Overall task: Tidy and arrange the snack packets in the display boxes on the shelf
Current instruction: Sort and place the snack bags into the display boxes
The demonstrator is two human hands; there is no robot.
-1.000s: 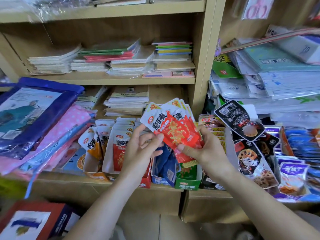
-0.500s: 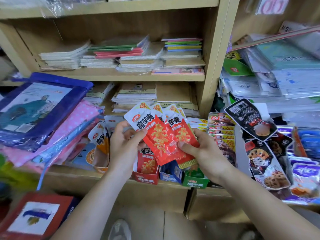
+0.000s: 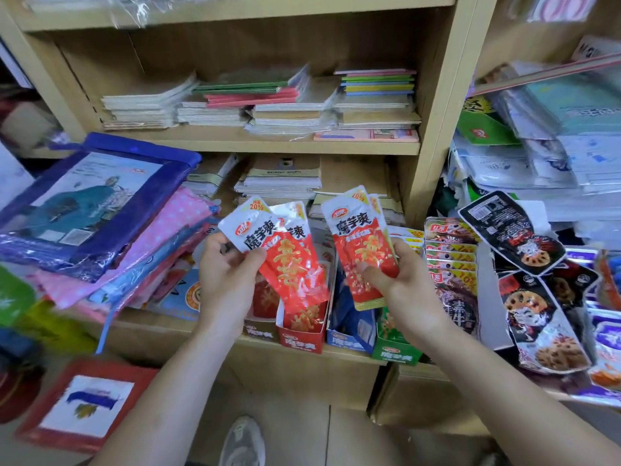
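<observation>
My left hand [image 3: 225, 280] grips a small fan of red and white snack packets [image 3: 285, 260], their lower ends hanging over the red display box [image 3: 302, 341]. My right hand [image 3: 400, 280] pinches a second bunch of the same red packets [image 3: 361, 247] above the blue display box [image 3: 349, 338] and the green display box [image 3: 396, 351]. The two bunches are held apart, a hand's width between them. All three boxes stand side by side at the front edge of the wooden shelf [image 3: 161, 327] and hold more packets.
Brown packets [image 3: 450, 260] stand in a row to the right, with black lotus-root packets [image 3: 514, 230] beyond them. Purple and pink plastic bags [image 3: 100, 210] pile up at the left. Notebook stacks [image 3: 285, 105] fill the upper shelves. A red box [image 3: 87, 405] lies at lower left.
The single fan of red packets held in both hands has been split: my left hand took part of it leftward, my right hand keeps the rest. The camera has also moved closer.
</observation>
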